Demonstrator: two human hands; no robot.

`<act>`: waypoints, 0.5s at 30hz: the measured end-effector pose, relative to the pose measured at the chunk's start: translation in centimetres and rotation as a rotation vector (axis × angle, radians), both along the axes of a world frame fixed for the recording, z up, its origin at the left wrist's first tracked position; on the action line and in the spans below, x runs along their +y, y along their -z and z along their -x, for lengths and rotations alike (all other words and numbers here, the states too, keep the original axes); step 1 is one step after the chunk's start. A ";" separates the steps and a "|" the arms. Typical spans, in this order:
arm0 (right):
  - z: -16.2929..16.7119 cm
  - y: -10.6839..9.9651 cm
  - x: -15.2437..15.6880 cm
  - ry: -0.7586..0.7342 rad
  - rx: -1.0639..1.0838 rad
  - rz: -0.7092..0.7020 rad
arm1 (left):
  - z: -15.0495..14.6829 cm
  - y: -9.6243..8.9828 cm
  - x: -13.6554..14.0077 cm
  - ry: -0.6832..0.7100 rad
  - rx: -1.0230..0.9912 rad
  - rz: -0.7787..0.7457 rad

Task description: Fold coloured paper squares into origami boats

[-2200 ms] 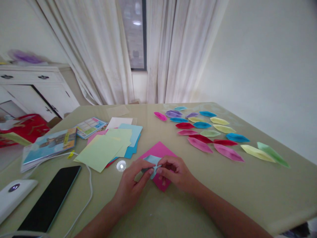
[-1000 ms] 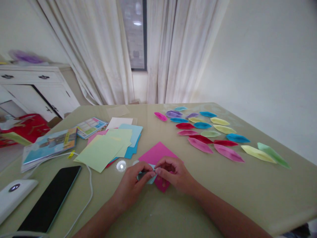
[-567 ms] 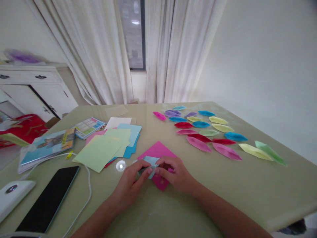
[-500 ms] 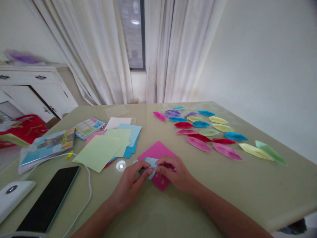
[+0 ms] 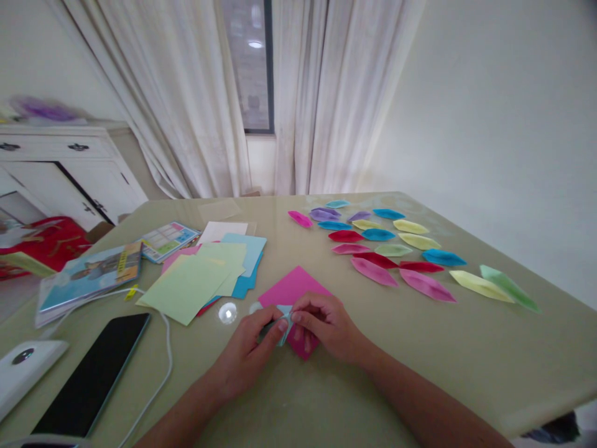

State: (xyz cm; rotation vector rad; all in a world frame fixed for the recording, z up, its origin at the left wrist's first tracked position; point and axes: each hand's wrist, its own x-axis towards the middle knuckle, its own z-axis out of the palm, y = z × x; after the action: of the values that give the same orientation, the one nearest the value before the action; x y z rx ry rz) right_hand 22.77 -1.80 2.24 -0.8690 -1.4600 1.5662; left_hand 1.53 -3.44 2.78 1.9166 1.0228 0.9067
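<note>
Between my two hands is a small piece of folded light blue paper (image 5: 285, 314), partly covered by the fingers. My left hand (image 5: 254, 342) is closed on its left side, thumb on top. With thumb and forefinger, my right hand (image 5: 324, 323) pinches the paper's right edge. Below them a bright pink square sheet (image 5: 295, 283) lies on the table, turned corner-up, partly hidden by the hands. To the right, several folded paper boats or petal-like shapes (image 5: 426, 285) in pink, red, blue, yellow, green and purple lie in loose rows.
A fanned stack of coloured paper (image 5: 186, 283) lies left of the hands. Farther left are a book (image 5: 93, 277), a printed card (image 5: 168, 241), a black phone (image 5: 93, 376), a white device (image 5: 30, 373) and a white cable (image 5: 168, 348). Curtains (image 5: 345, 93) hang behind the table.
The light blue paper has turned and dropped slightly between my fingers, and less of it shows above them. Both hands stay in nearly the same place.
</note>
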 end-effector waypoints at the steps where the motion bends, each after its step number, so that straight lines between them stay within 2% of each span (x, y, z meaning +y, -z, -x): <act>1: 0.0 0.1 0.0 -0.019 -0.001 0.009 | 0.0 0.0 -0.1 0.009 0.022 0.000; 6: 0.1 0.2 -0.1 -0.051 -0.035 0.025 | 0.0 0.6 -0.6 0.060 0.128 -0.051; 11: 0.1 0.1 -0.5 -0.066 -0.065 0.001 | 0.1 1.7 -0.6 0.030 0.336 -0.286; 15: 0.2 0.2 -0.8 -0.075 -0.069 -0.029 | 0.1 1.8 -0.3 0.026 0.384 -0.405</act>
State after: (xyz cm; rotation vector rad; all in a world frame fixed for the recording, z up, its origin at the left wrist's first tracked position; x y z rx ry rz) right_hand 22.54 -2.57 2.05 -0.8675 -1.5768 1.5797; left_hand 1.40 -3.72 0.96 2.5090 1.0868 0.7903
